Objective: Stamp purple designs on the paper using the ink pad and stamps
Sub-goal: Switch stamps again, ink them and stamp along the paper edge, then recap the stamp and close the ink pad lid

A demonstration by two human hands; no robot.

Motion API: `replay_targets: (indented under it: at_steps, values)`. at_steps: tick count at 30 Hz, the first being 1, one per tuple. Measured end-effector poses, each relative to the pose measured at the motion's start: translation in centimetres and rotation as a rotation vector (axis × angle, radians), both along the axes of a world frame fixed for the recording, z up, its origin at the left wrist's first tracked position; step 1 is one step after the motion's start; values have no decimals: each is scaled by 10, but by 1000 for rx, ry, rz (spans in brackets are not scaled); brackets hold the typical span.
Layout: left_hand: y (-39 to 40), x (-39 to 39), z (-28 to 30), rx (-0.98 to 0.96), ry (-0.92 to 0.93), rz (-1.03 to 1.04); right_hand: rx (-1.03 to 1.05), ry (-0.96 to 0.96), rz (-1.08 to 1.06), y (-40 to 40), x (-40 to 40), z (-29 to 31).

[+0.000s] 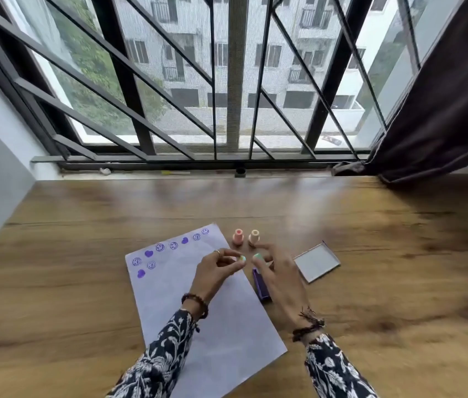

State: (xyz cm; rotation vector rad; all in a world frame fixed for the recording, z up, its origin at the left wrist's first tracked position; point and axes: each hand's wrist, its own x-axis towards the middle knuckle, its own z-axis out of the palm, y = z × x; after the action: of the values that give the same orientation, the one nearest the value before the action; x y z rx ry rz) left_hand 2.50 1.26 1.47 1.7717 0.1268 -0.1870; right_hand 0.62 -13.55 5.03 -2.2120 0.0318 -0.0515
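A white sheet of paper [207, 311] lies tilted on the wooden table, with several purple smileys and hearts [166, 249] stamped along its top and left edge. My left hand [215, 271] pinches a small pale green and yellow stamp [241, 261] over the paper's right edge. My right hand [278, 278] holds a mint green stamp [258, 256] at its fingertips, above the purple ink pad [261, 285], which it partly hides. Two pink and peach stamps [246, 236] stand upright just beyond my hands.
The ink pad's lid [316, 262] lies flat to the right of my right hand. A barred window runs along the table's far edge, and a dark curtain [439, 116] hangs at the right. Bare wooden table [384, 282] surrounds the paper.
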Motion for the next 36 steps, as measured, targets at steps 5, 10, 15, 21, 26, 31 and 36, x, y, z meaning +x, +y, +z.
replay_targets:
  at_steps: [5, 10, 15, 21, 26, 31, 36]
  values:
    - [-1, -7, 17, -771, 248, 168, 467, 70, -71, -5, 2, 16]
    - [-1, -11, 23, -895, 277, 72, 629, 79, -68, 4, 3, 23]
    - [-2, -7, 24, -870, 290, 62, 582, 75, -70, 7, 1, 24]
    - [-2, -2, 23, -822, 290, 36, 547, 75, -84, 3, 3, 22]
    - [-4, 5, 20, -810, 263, 18, 565, 73, -131, 2, 9, 17]
    - [-10, 10, 14, -658, 130, 3, 465, 109, -169, -6, 22, 11]
    - [-12, 8, 8, -83, -87, -108, 129, 63, -156, -17, 41, 0]
